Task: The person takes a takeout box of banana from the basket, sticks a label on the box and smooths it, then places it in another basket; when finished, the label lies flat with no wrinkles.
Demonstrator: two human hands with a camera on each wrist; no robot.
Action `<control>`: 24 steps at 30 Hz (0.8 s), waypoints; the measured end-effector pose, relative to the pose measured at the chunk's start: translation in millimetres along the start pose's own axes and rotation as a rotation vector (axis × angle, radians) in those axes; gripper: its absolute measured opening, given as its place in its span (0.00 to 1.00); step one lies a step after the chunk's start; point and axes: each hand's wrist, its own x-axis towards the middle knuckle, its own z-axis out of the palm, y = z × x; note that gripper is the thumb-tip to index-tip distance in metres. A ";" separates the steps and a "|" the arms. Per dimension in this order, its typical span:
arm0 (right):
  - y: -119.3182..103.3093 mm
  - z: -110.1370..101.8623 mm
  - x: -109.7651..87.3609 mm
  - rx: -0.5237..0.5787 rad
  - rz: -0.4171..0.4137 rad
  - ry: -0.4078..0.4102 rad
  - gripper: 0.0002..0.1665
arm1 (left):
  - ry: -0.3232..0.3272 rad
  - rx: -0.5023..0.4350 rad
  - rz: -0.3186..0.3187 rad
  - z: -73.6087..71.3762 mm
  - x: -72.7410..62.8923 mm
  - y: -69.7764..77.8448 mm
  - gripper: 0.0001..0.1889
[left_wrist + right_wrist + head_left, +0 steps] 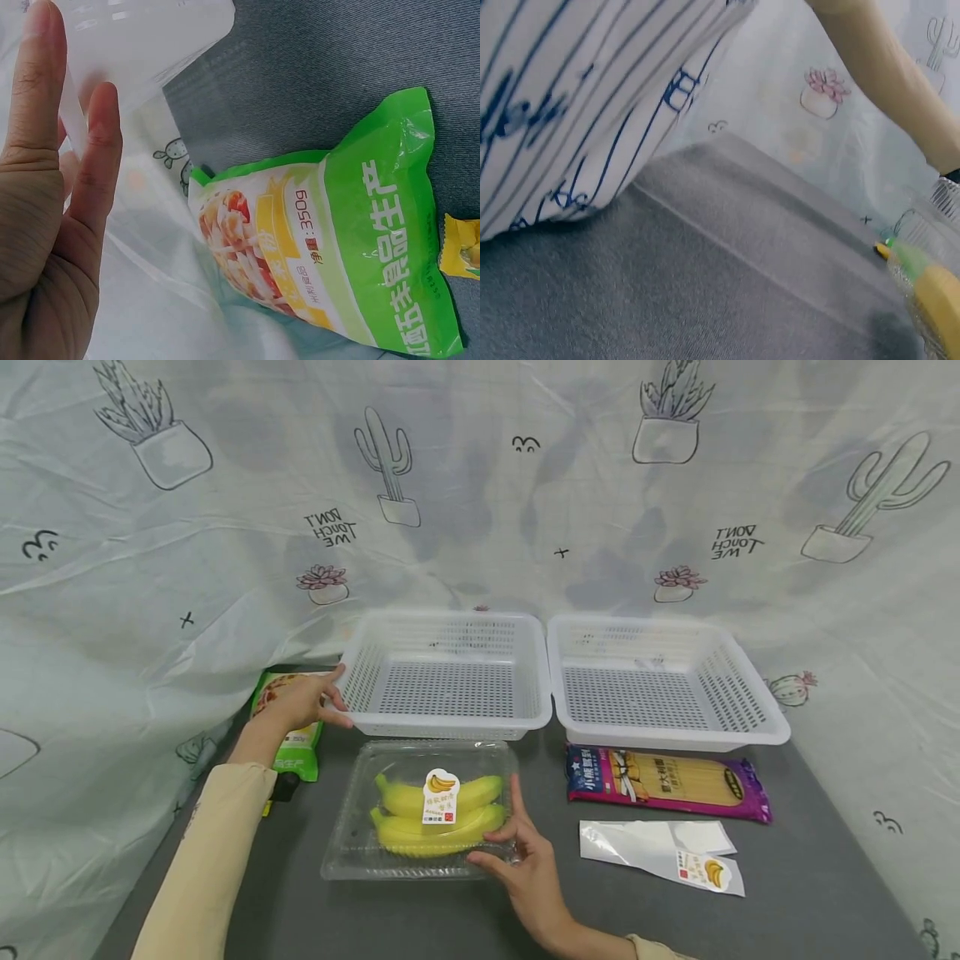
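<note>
A clear plastic clamshell box [348,852] with two yellow bananas [438,839] and a banana sticker lies on the grey table. My right hand [528,868] grips the box by its right side, thumb at the front corner. The left white basket [442,727] stands behind the box. My left hand [300,702] holds this basket's left rim between thumb and fingers; in the left wrist view those fingers [34,97] lie along the white wall. Below that hand is a green food bag [382,247], partly covered by it in the head view.
A second white basket [667,739] stands close on the right. In front of it lie a purple spaghetti pack [667,781] and a white sheet [637,847] bearing a banana sticker. A small yellow packet [461,246] is near the green bag. A patterned curtain [480,485] hangs behind.
</note>
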 end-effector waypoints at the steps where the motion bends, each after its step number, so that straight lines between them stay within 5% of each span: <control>1: -2.9 -0.5 -0.1 0.004 0.015 0.002 0.13 | -0.003 -0.002 0.000 0.0 -0.7 0.4 0.14; 9: -23.4 -3.0 2.8 0.044 0.073 0.002 0.12 | 0.010 0.000 0.007 0.2 0.3 -0.6 0.17; 16: -38.1 -8.5 9.7 0.009 0.027 0.011 0.11 | -0.001 -0.003 0.004 0.5 1.6 0.9 0.51; 21: -49.5 -14.7 25.0 -0.044 0.001 0.014 0.10 | 0.003 -0.006 -0.019 1.2 2.1 -0.7 0.49; 24: -56.2 -18.7 35.9 -0.050 -0.011 0.020 0.10 | -0.005 -0.011 -0.041 1.6 1.7 -1.1 0.36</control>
